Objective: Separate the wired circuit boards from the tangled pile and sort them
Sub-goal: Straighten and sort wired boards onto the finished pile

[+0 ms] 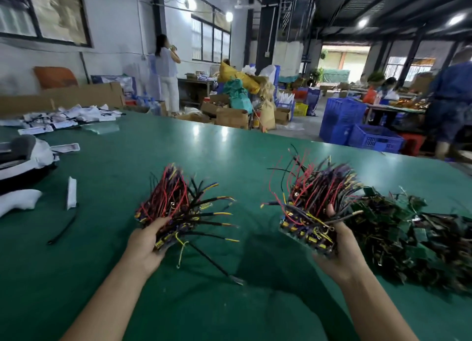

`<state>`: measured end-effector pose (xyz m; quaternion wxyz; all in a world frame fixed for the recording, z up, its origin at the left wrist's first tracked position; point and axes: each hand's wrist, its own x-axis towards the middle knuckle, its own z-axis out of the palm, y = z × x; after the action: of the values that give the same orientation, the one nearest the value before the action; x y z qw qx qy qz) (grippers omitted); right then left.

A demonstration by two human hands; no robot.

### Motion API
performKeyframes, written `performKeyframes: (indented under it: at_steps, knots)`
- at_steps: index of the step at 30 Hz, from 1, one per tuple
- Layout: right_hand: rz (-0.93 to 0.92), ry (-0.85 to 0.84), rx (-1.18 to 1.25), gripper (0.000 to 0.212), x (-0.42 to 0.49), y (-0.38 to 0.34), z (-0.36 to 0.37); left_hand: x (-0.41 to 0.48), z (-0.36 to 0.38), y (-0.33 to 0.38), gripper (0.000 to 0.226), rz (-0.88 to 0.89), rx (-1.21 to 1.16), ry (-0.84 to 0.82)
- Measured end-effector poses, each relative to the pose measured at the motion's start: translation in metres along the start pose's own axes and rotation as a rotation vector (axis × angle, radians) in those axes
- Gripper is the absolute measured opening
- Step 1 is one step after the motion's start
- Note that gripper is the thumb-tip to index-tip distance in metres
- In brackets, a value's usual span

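1. The left hand (pixel 143 243) is gripping the first bundle (pixel 178 208) of wired boards, fingers curled round its base. The right hand (pixel 339 254) is clamping the second bundle (pixel 314 205).
2. The tangled pile (pixel 413 233) is lying at 3 o'clock, just beside the right hand.
3. The green table (pixel 178 146) is stretching open toward 11 o'clock. Beyond its far edge at 1 o'clock, blue crates (pixel 373 139) are sitting, contents unclear.

No legible text or labels anywhere.
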<state>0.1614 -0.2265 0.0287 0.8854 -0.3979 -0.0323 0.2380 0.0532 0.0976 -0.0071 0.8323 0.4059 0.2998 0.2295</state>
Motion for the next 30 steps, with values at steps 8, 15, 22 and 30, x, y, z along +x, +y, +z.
performKeyframes:
  at_steps: [8, 15, 22, 30]
  knots:
    - [0.015, -0.024, -0.022, 0.05, -0.002, -0.001, 0.004, -0.013, 0.014, -0.025, 0.025, 0.033, 0.337, -0.077]
    - [0.026, -0.098, -0.038, 0.05, -0.008, -0.001, 0.018, -0.031, 0.029, -0.04, 0.037, 0.2, 0.777, -0.041]
    - [0.032, -0.179, -0.143, 0.052, -0.014, -0.001, 0.034, -0.037, 0.022, -0.031, 0.064, 0.415, 1.165, 0.326]
    - [0.123, -0.312, -0.239, 0.059, -0.021, 0.006, 0.044, -0.083, 0.07, -0.007, 0.02, -0.029, 0.157, -0.609]
